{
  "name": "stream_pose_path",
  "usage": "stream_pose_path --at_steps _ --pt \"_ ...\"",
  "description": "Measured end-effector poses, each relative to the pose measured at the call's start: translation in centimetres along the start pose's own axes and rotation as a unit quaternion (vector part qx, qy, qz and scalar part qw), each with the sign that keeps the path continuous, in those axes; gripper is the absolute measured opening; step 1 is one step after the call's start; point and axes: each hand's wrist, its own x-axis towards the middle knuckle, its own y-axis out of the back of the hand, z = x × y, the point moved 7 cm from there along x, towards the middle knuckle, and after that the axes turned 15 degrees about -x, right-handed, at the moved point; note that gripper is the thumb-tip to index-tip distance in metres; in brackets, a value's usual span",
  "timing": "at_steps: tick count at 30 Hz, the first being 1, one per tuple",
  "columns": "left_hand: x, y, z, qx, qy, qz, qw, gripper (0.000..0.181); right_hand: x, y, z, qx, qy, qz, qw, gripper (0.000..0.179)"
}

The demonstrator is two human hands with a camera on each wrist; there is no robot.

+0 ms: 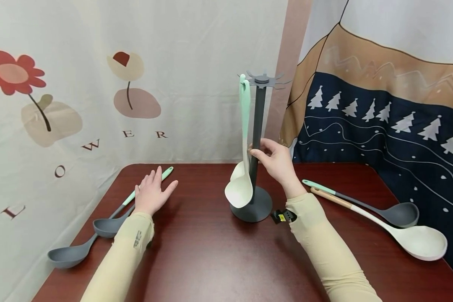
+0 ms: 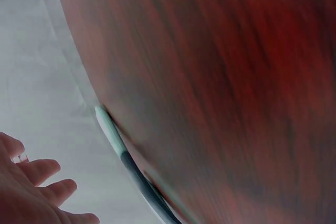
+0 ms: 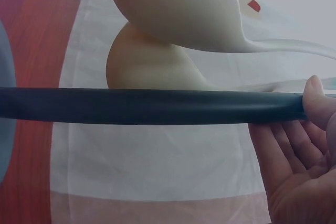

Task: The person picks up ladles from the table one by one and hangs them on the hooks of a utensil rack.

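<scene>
My right hand (image 1: 277, 163) grips the upright pole of a dark grey utensil stand (image 1: 259, 113) about midway up. In the right wrist view the thumb (image 3: 316, 100) lies on the pole, with the other fingers behind it. Two white ladles with mint handles hang from the stand's hooks; the front ladle (image 1: 239, 193) partly covers the rear ladle (image 1: 237, 171). My left hand (image 1: 151, 195) is spread, holding nothing, above two grey ladles at the table's left: a nearer ladle (image 1: 68, 256) and a farther ladle (image 1: 108, 227). It hides parts of their handles.
On the right side of the table (image 1: 211, 256) lie a grey ladle (image 1: 402, 214) with a mint handle and a white ladle (image 1: 423, 243) with a tan handle. A printed curtain (image 1: 204, 84) hangs behind the table's back edge.
</scene>
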Motion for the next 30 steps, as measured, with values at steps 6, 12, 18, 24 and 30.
stream_pose_path --at_steps 6,12,18,24,30 --pt "0.0 0.5 -0.9 0.003 0.011 0.003 0.9999 0.098 -0.1 -0.1 -0.6 -0.016 0.013 0.019 0.9996 0.017" --pt "0.0 0.7 -1.8 0.019 0.030 -0.003 0.9994 0.102 0.1 0.4 -1.5 -0.034 0.024 0.058 0.9975 0.018" --pt "0.1 0.8 -2.5 0.042 0.044 -0.003 0.9981 0.103 0.3 0.8 -2.5 -0.035 0.032 0.095 0.9944 0.022" --pt "0.2 1.0 -2.8 0.057 0.053 -0.005 0.9969 0.098 0.1 0.7 -2.5 -0.026 0.014 0.116 0.9929 0.024" --pt "0.3 1.4 -3.2 0.066 0.061 0.014 0.9959 0.085 0.0 0.3 -2.0 -0.024 -0.007 0.129 0.9913 0.026"
